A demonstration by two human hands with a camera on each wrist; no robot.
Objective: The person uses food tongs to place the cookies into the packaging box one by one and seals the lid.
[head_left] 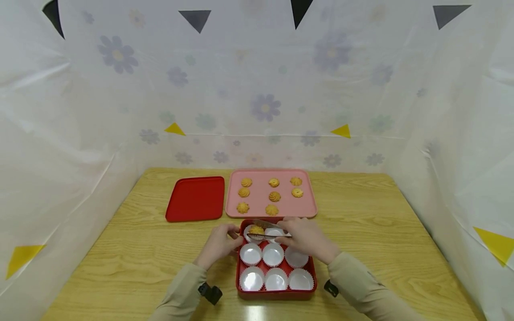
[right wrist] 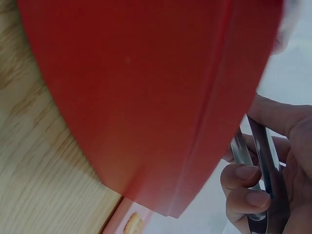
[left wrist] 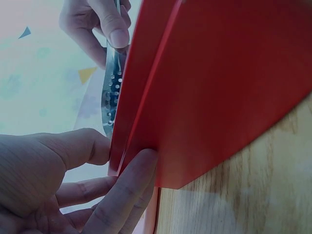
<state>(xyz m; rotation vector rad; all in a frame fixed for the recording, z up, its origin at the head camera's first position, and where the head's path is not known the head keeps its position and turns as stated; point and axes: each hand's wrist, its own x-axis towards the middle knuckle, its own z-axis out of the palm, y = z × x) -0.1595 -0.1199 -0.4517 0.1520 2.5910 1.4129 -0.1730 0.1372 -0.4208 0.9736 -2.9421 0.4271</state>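
A red box (head_left: 277,295) stands near me, with white paper cups (head_left: 273,254) in rows inside it. My left hand (head_left: 221,244) holds the box's far-left rim; in the left wrist view its thumb and fingers lie on both sides of the edge. My right hand (head_left: 308,237) grips metal tongs (right wrist: 265,151) over the back row. The tongs' arms lie on either side of a golden swirled cookie (head_left: 257,229) at the far-left cup. In the left wrist view the tongs' perforated end (left wrist: 113,95) shows beyond the rim, and the box wall hides the cookie.
Behind the box, a pink tray (head_left: 257,176) carries several piped cookies (head_left: 275,196). A flat red tray (head_left: 195,199) lies to its left. The wooden table (head_left: 361,209) is bordered at the back and sides by white sheeting with flowers and small triangles.
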